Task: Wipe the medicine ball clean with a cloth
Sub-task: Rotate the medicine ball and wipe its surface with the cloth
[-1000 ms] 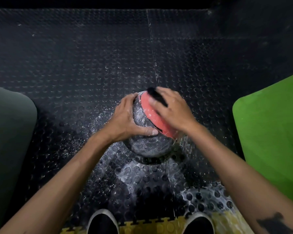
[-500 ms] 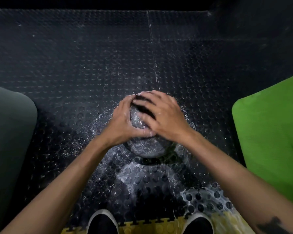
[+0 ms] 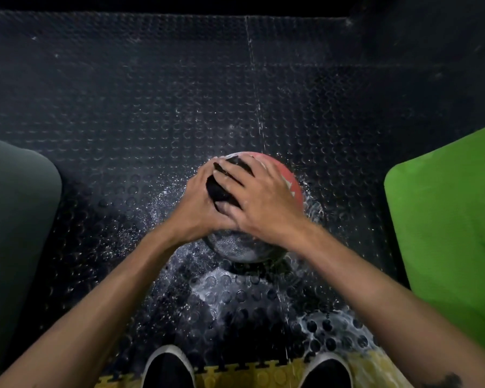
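both forearms come in from the bottom corners and meet over the medicine ball (image 3: 290,182), which sits on the black studded floor mat (image 3: 151,107) directly under the hands. right hand (image 3: 259,198) lies palm-down on top of the ball, fingers spread and pointing up-left, pressing a black cloth (image 3: 217,189) against the surface; fingers look mostly straight over the cloth, not wrapped round it. left hand (image 3: 198,208) cups the ball's left side, fingers curved up round it, thumb tucked toward the right hand; the two hands touch at the thumbs. cloth shows between the two sets of fingers, bunched. red panel of the ball is visible just right of the right hand's knuckles, grey textured panel below both wrists. wet splashes on the mat all round the ball. green pad (image 3: 448,219) well off to the right of the right forearm, dark grey pad (image 3: 14,219) off to the left of the left forearm. two shoe toes (image 3: 168,368) below the forearms.
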